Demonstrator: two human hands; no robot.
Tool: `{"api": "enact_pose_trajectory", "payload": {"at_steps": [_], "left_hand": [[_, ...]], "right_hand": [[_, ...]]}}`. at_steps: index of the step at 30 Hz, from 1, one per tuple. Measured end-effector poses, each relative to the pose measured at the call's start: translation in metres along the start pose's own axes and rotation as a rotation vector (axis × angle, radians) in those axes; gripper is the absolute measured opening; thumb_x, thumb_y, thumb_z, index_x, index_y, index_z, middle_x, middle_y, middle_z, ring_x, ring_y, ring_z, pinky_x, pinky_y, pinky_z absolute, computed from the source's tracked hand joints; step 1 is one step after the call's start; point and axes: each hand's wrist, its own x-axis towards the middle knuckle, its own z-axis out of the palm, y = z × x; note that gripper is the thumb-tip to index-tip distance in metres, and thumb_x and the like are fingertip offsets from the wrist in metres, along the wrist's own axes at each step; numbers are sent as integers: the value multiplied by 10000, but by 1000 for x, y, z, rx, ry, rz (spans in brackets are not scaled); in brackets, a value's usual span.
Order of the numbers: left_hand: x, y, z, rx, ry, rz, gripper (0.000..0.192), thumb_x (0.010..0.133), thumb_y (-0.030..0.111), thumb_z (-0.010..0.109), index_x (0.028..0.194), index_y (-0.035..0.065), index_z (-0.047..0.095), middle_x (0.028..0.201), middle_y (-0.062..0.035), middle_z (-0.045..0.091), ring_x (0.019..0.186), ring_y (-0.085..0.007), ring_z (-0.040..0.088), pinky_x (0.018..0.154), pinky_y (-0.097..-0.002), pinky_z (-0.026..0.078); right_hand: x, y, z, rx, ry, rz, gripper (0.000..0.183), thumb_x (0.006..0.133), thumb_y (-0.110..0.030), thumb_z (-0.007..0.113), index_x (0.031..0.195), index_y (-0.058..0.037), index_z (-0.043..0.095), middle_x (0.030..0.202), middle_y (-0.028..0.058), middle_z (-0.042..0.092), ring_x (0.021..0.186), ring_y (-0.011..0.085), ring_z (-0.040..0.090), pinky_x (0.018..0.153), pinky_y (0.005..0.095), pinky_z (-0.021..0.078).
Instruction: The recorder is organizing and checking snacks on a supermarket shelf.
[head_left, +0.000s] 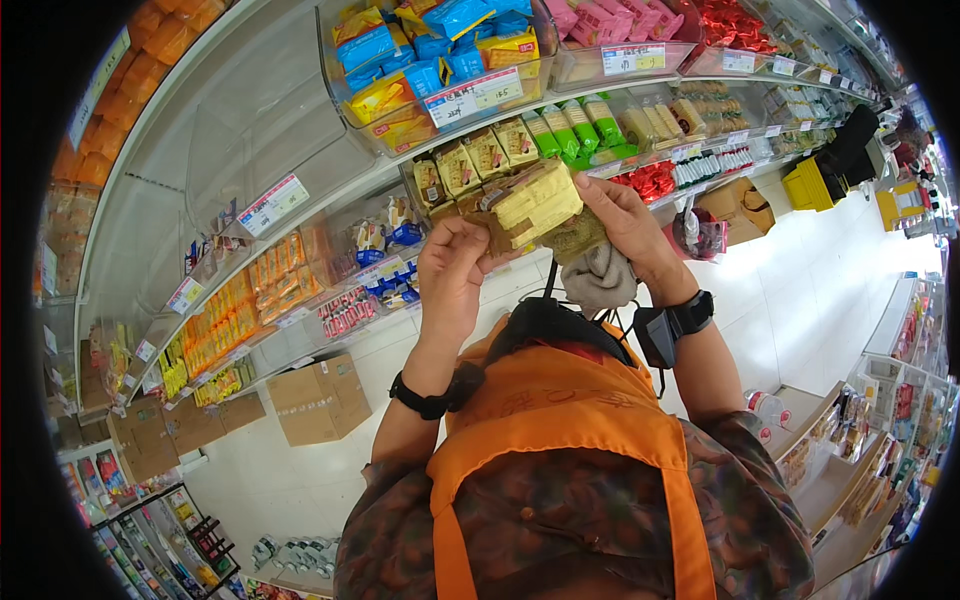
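My left hand (459, 274) pinches the brown end of a yellow and brown wrapped snack packet (538, 201). At the packet's other end, my right hand (626, 225) grips it with the thumb on its edge. A grey cloth (598, 277) and a mottled olive item (574, 238) hang under my right palm. Right behind the packet, similar cream-coloured packets (457, 169) stand in a clear shelf bin. Green and white wrapped snacks (574, 127) lie beside them.
Clear bins of blue and yellow packets (450, 56) and pink packets (619, 21) line the shelf above. Orange packets (217, 322) fill lower bins at left. Cardboard boxes (319, 399) stand on the floor under the shelving. A yellow container (814, 186) is farther right.
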Motion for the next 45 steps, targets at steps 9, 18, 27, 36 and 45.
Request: {"api": "enact_pose_trajectory", "payload": {"at_steps": [9, 18, 27, 36, 45], "left_hand": [[-4, -7, 22, 305, -32, 48, 521, 803, -44, 669, 1268, -3, 436, 1153, -104, 555, 1039, -171, 559, 893, -307, 494], [-12, -5, 30, 439, -62, 189, 510, 791, -95, 657, 1244, -10, 439, 1165, -111, 554, 1064, -162, 548, 927, -296, 455], [-18, -3, 32, 520, -75, 210, 503, 782, -78, 676, 1224, -5, 448, 1149, -105, 556, 1045, -157, 555, 904, -292, 469], [-17, -3, 32, 562, -74, 209, 475, 782, -57, 680, 1204, 11, 471, 1149, -82, 549, 1025, -152, 569, 880, -280, 490], [-10, 3, 29, 657, -104, 198, 477, 773, -58, 678, 1201, 15, 482, 1153, -74, 564, 1028, -137, 565, 868, -273, 477]], "right_hand": [[-9, 4, -6, -166, 39, -149, 367, 919, -338, 599, 1027, 9, 651, 913, 3, 627, 817, 45, 538, 729, 200, 440], [-22, -7, 3, -96, 2, -88, 419, 919, -386, 580, 1074, 1, 622, 972, 25, 633, 867, 63, 555, 774, 212, 445], [-26, -8, 4, -116, 3, -71, 449, 908, -392, 593, 1086, 20, 612, 990, 46, 638, 877, 73, 561, 783, 217, 447], [-25, -3, -3, -151, -36, -89, 488, 904, -398, 598, 1119, 40, 605, 1009, 62, 634, 903, 88, 560, 811, 228, 444], [-21, 8, -5, -148, -3, -164, 528, 906, -365, 606, 1216, 58, 548, 1057, 98, 624, 957, 104, 560, 828, 237, 455]]}}
